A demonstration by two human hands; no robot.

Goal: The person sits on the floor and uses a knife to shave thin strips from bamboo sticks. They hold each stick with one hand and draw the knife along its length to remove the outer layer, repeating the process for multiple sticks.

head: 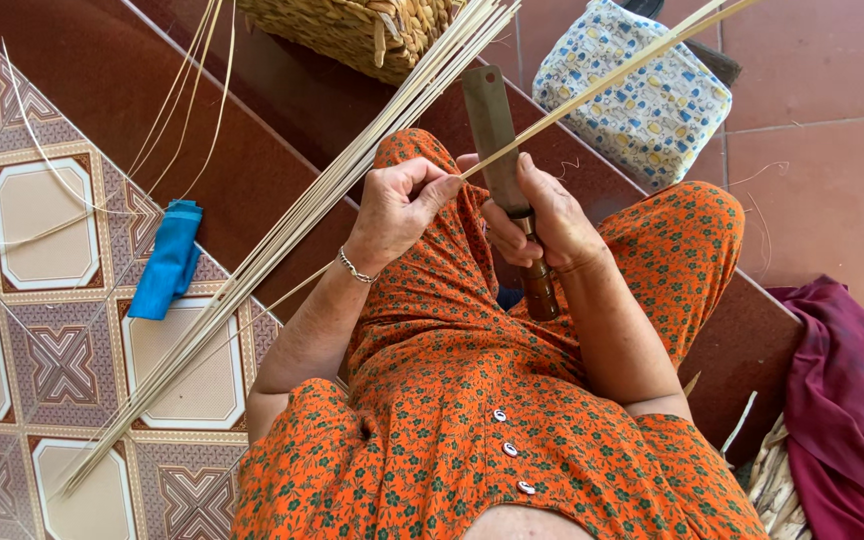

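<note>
My left hand (399, 205) pinches the near end of a thin pale bamboo strip (602, 82) that runs up to the right across the view. My right hand (542, 220) grips a knife with a wooden handle (540, 290) and a broad flat blade (489, 125) pointing away from me. The blade's edge meets the strip just beside my left thumb. Both hands sit above my lap in orange flowered cloth. A metal bracelet (354, 268) circles my left wrist.
A long bundle of pale bamboo strips (282, 235) slants from lower left to top middle across the patterned tiles. A blue cloth (167, 262) lies left, a woven basket (352, 30) at top, a patterned cushion (642, 95) top right, a maroon cloth (842, 400) right.
</note>
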